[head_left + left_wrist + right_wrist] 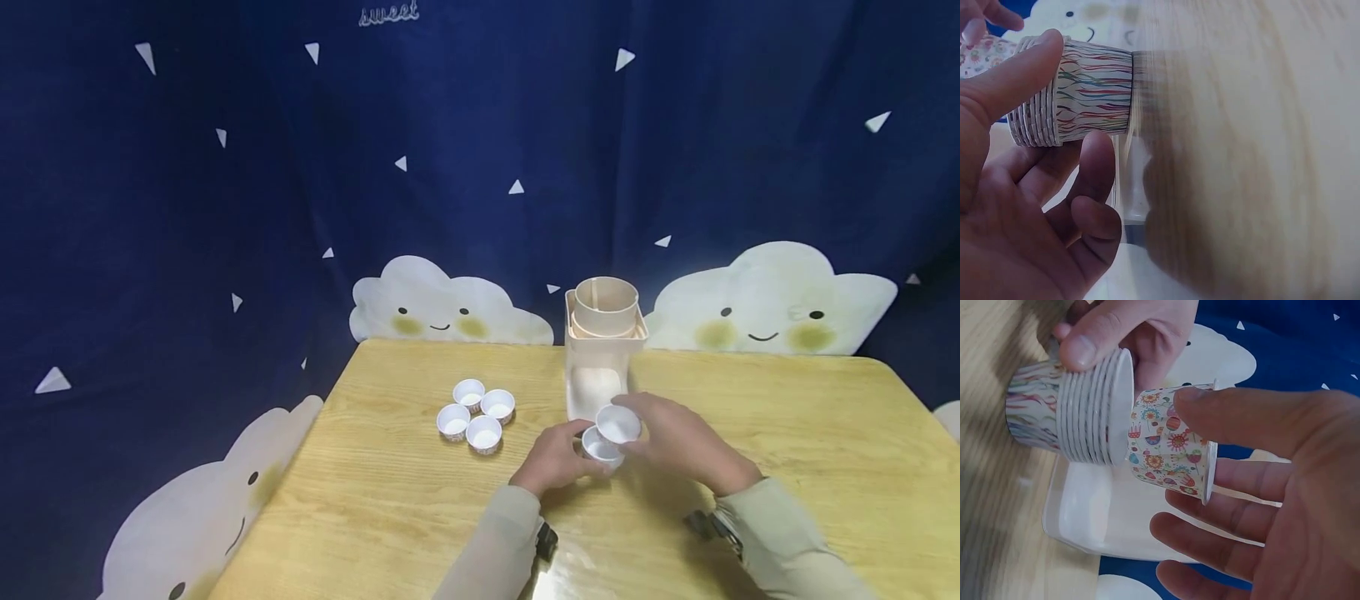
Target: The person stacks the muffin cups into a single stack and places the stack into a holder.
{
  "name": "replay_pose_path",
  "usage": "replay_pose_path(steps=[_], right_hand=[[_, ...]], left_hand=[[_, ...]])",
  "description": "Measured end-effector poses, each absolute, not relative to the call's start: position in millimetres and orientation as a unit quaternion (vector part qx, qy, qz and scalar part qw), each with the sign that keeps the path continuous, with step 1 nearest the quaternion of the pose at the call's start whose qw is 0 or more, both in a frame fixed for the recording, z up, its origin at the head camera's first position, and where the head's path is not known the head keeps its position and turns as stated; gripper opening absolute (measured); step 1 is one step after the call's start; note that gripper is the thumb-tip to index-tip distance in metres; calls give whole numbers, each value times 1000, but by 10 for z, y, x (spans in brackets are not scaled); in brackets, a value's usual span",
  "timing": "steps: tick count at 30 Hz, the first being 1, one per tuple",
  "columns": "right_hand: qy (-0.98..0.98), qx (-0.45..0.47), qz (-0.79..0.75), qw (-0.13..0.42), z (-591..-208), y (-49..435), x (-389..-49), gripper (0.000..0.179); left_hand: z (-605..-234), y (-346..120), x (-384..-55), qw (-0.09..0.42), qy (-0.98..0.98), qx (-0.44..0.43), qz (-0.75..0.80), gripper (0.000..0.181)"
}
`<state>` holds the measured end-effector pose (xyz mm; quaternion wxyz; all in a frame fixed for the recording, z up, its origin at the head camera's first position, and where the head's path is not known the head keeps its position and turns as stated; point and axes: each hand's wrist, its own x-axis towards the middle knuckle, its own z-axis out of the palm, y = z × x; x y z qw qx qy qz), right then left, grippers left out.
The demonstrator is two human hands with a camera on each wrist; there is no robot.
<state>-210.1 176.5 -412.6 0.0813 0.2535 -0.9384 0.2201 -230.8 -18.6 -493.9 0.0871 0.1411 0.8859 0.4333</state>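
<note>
Both forearms (pixel 495 537) are angled inward; the left grip (pixel 557 457) and right grip (pixel 678 433) are held close together, thumbs (pixel 1022 74) set opposite fingers (pixel 1225 510) in a pinch.

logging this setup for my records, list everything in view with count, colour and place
loose cups: 4, white inside, grouped on the table left of the container
cup stack: 1, white with multicoloured wavy lines, in the left hand; exact cup count unclear
flower-print cup: 1, white and multicoloured, in the right hand
container: 1, cream, toward the table's far edge
table: 1, light wood, below the hands
backdrop: 1, dark blue, behind the table
triangles: many, white, across the backdrop
clouds: 4, white, around the table, one cut off at right
lettering: "sweet", pale, top
wrist devices: 2, dark, at the wrists
sleeves: 2, beige, on the arms
left hand, right hand: 1 each, bare, before the container
</note>
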Motion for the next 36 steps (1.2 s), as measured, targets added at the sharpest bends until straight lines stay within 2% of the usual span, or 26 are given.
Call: replay_pose_path(steps=[9,36], right_hand=[[-942,247,224,45,-4181,1662,-2123,52],[-945,247,215,21,-4282,1629,-2125,55]], left_hand=[[-4933,-196,-2290,85,891,143,423,59],[-4922,-206,-2285,75,891,153,420,57]])
